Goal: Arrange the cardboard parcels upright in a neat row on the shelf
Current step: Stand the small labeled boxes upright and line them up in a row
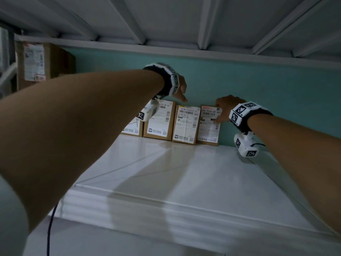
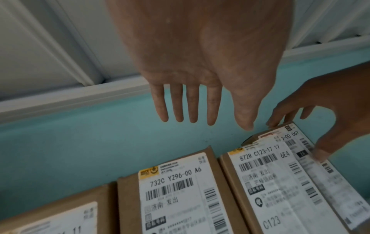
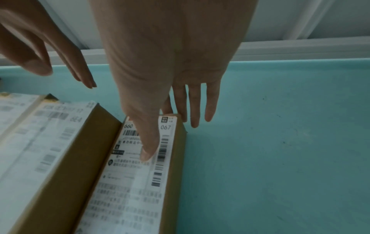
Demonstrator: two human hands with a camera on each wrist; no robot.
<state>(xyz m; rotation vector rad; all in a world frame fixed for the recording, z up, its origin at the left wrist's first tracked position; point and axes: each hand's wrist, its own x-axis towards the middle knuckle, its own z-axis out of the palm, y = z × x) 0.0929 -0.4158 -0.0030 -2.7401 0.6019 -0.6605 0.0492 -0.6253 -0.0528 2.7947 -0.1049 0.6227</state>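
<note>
Several brown cardboard parcels with white shipping labels stand upright side by side against the teal back wall. The rightmost parcel sits slightly behind the one marked C123. My right hand pinches the rightmost parcel's top, thumb on the front label and fingers behind the top edge. My left hand hovers above the parcel marked Y296, fingers straight, touching nothing. The leftmost parcel is partly hidden by my left wrist camera.
The white shelf board stretches bare from the parcels to its front edge and to their right. The ribbed underside of the shelf above hangs low overhead. A large cardboard box stands at the far left. A dark cable hangs below my left arm.
</note>
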